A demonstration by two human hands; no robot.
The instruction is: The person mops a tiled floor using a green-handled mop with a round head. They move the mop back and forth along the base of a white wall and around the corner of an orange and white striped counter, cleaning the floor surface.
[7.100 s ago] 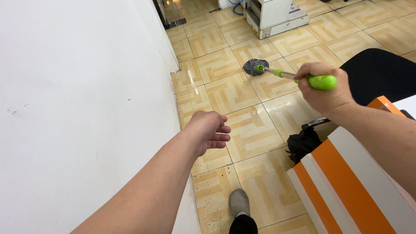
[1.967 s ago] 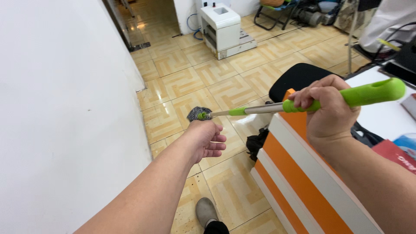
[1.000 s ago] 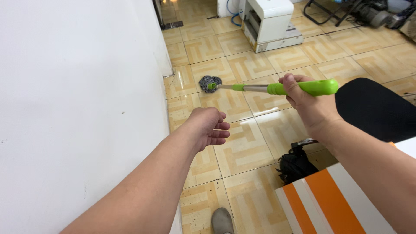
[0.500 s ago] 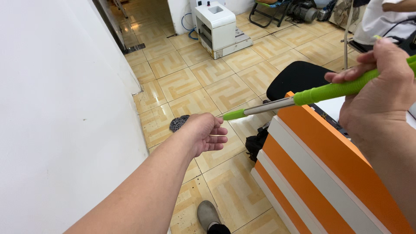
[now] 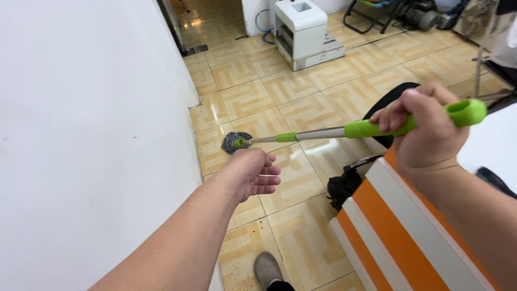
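Mop head (image 5: 235,142) was partly behind left hand (image 5: 252,172); shoe (image 5: 267,269) cut off at bottom edge; black bag (image 5: 344,186) half hidden by counter (image 5: 409,231).

Glossy tiled floor (image 5: 323,81) – mop (image 5: 235,143) of shaggy cloth, metal shaft, matt green plastic.

Tan patterned tile floor (image 5: 318,81), mop head (image 5: 235,142), black bag (image 5: 344,186), white machine (image 5: 304,27)

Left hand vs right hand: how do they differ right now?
The right hand is wrapped around the green grip of the mop; the left hand holds nothing, fingers loosely curled. The right hand is raised over the orange-and-white counter; the left hand reaches out lower, over the tiled floor beside the white wall, near the mop head. Both are bare.
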